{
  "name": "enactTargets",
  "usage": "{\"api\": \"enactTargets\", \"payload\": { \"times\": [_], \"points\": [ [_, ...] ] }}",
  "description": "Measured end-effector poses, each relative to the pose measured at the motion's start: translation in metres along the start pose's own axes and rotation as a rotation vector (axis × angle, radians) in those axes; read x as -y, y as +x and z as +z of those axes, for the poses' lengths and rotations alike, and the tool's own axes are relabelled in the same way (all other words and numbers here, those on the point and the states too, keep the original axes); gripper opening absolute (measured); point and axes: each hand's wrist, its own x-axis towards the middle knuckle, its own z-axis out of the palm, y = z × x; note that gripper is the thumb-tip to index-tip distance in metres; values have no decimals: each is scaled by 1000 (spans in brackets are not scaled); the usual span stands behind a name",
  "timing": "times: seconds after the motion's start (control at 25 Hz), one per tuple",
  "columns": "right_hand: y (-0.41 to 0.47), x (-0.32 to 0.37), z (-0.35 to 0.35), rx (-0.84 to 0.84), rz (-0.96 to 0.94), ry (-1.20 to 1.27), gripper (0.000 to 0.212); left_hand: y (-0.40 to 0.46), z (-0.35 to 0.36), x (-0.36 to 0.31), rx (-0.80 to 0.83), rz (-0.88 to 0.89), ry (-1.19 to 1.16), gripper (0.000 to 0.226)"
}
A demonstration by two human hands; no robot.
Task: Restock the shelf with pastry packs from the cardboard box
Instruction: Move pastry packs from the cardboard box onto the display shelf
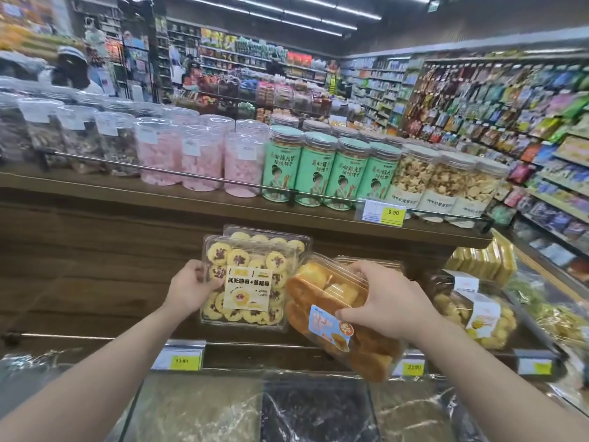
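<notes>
Two hands grip clear packs: left (191, 287) jam cookies (245, 282), right (379, 301) golden pastries (334, 317).

Two bare forearms enter from the lower corners of the view. No sleeves visible on either arm up to the frame edge. Left hand (191, 287) and right hand (381, 301) both ungloved. No rings, watch, bracelets or wristbands seen. Fingernails short, unpainted.
</notes>
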Motion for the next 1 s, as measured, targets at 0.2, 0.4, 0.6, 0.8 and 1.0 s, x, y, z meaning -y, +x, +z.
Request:
{"api": "enactTargets", "payload": {
  "times": [0.2, 0.4, 0.6, 0.8, 1.0],
  "points": [
    [-2, 0, 6, 20, -10, 24, 85, -2, -1, -12, -7, 33, 69, 68],
    [-7, -3, 3, -1, -45, -3, 84, -32, -2, -40, -160, 357, 278, 80],
    [-11, -6, -1, 17, -125, 33, 88, -80, 29, -79, 609, 422, 184, 112],
    [-26, -27, -10, 14, -204, 83, 89, -101, 52, -100, 660, 364, 31, 110],
    [-39, -67, 17, -178, 84, 221, 132, -119, 83, -107, 590, 297, -73, 85]
  ]
}}
